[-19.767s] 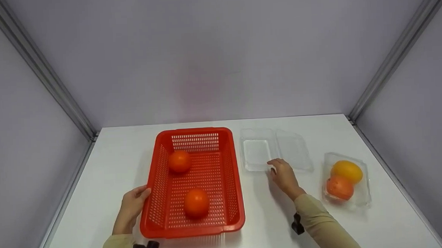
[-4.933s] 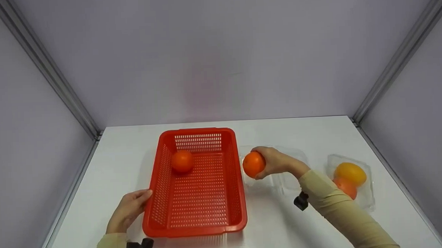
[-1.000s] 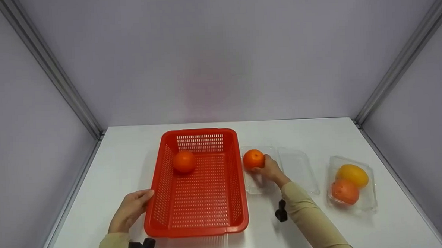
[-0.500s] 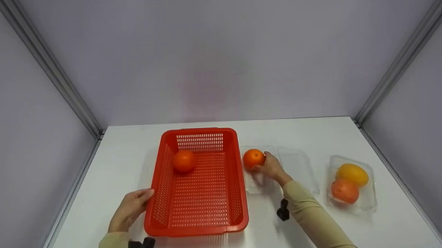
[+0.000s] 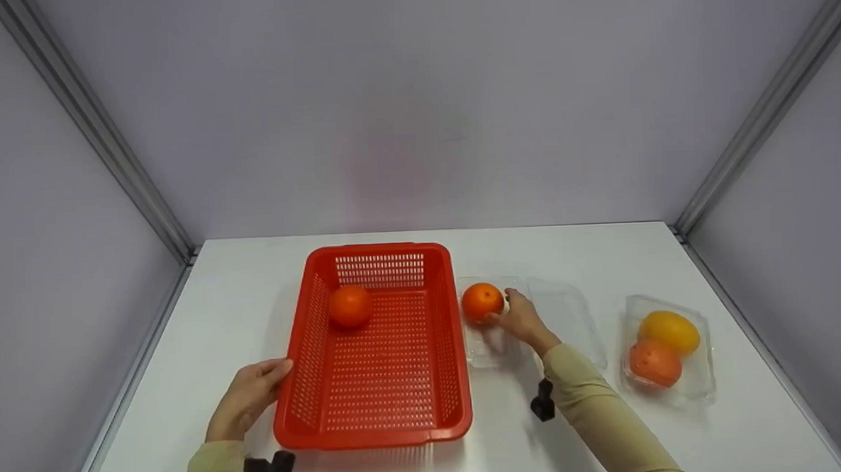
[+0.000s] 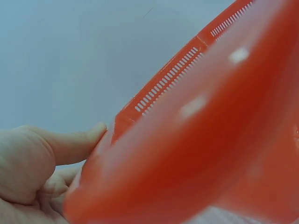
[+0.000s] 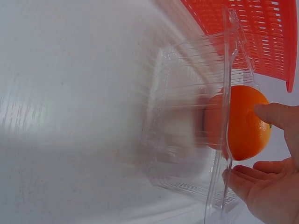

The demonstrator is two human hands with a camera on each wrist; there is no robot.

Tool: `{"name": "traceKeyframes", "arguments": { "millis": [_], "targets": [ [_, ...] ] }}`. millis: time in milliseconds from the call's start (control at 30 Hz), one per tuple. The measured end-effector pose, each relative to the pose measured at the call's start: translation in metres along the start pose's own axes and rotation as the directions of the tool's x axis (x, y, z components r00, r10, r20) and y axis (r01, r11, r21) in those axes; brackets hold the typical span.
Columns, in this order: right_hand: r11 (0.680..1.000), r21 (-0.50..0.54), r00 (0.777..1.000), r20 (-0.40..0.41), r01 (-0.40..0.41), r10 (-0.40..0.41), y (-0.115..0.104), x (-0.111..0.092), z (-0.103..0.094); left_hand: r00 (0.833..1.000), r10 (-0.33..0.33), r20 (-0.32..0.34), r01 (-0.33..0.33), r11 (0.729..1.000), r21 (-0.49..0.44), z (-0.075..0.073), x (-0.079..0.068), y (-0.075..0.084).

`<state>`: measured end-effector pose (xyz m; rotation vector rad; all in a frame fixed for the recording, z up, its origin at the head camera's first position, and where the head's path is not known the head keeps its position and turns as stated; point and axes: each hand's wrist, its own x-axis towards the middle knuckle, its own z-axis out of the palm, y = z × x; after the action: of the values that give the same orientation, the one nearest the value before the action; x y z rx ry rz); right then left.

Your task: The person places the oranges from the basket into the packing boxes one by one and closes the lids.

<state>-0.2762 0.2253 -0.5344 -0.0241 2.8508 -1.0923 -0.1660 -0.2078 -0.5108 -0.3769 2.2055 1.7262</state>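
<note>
My left hand (image 5: 246, 396) grips the left rim of the red plastic basket (image 5: 381, 379). In the left wrist view its thumb lies on the basket's edge. An orange (image 5: 350, 306) rests in the basket's far left part. A second orange (image 5: 481, 303) sits in the far part of an open clear plastic clamshell box (image 5: 482, 352) right of the basket. My right hand (image 5: 526, 322) is beside this orange with fingers spread. In the right wrist view, the thumb is at the orange (image 7: 245, 126), while the other fingers are apart from it by the box's rim.
The clamshell's lid (image 5: 570, 325) lies folded out to the right. Farther right another clear box (image 5: 700, 380) holds a yellow fruit (image 5: 671, 330) and an orange-red fruit (image 5: 654, 362). Pale walls (image 5: 415, 123) enclose the white table (image 5: 252, 272).
An orange has moved from the basket's near part into the clear box. Over the last half second my right hand's fingers have loosened from it. My left hand has stayed on the basket.
</note>
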Motion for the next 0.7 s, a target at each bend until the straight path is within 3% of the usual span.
{"name": "traceKeyframes", "arguments": {
  "millis": [333, 533, 700],
  "targets": [
    [0.999, 0.013, 0.999, 0.002, 0.04, -0.04, 0.002, -0.017, -0.001, 1.0, 0.011, 0.004, -0.011, 0.999, -0.039, 0.0, 0.0, 0.0],
    [0.998, 0.046, 0.998, -0.055, 0.038, -0.035, 0.002, -0.025, 0.0, 1.0, 0.012, 0.0, -0.012, 0.999, -0.032, 0.001, 0.0, -0.001],
    [0.995, 0.047, 0.993, -0.087, 0.086, -0.081, 0.0, -0.036, 0.006, 1.0, 0.009, 0.002, -0.008, 1.0, -0.024, 0.0, 0.0, -0.001]
  ]
}}
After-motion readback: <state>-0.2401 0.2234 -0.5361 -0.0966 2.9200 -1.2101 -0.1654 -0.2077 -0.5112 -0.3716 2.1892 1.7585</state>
